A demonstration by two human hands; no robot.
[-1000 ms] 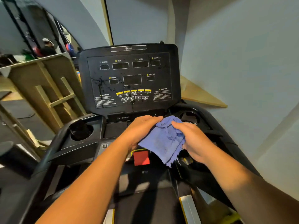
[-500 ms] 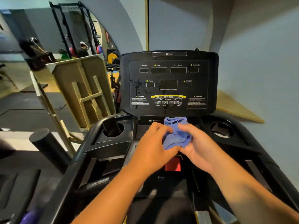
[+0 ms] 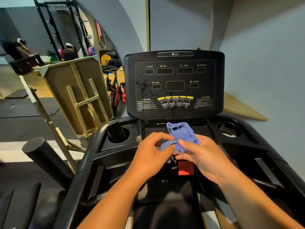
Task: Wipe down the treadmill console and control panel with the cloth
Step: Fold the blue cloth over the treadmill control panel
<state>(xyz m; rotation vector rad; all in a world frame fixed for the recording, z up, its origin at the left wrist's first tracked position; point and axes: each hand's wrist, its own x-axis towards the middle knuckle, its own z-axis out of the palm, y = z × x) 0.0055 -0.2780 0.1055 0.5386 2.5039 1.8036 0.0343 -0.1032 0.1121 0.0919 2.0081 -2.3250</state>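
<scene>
Head cam has the whole treadmill (image 3: 92, 156) filling the lower half of the shot, parked close to a pale wall, with some wooden frame thing (image 3: 79, 96) leaning off its left side. Next size down, the console (image 3: 175, 83) stands upright and tipped back a bit at the far edge of the deck, and the control panel (image 3: 175, 100) runs as a strip of yellow and grey buttons along its lower edge. You can see dark speckles on the left part of the face, so my guess is that's the reason for the wipe. Cloth (image 3: 181, 136) is blue and bunched, held over the tray just below the console, long axis roughly pointing up toward the screen. Left hand (image 3: 153, 154) pinches its near edge, right hand (image 3: 199, 154) has fingers curled round it, probably folding it into a pad.
</scene>
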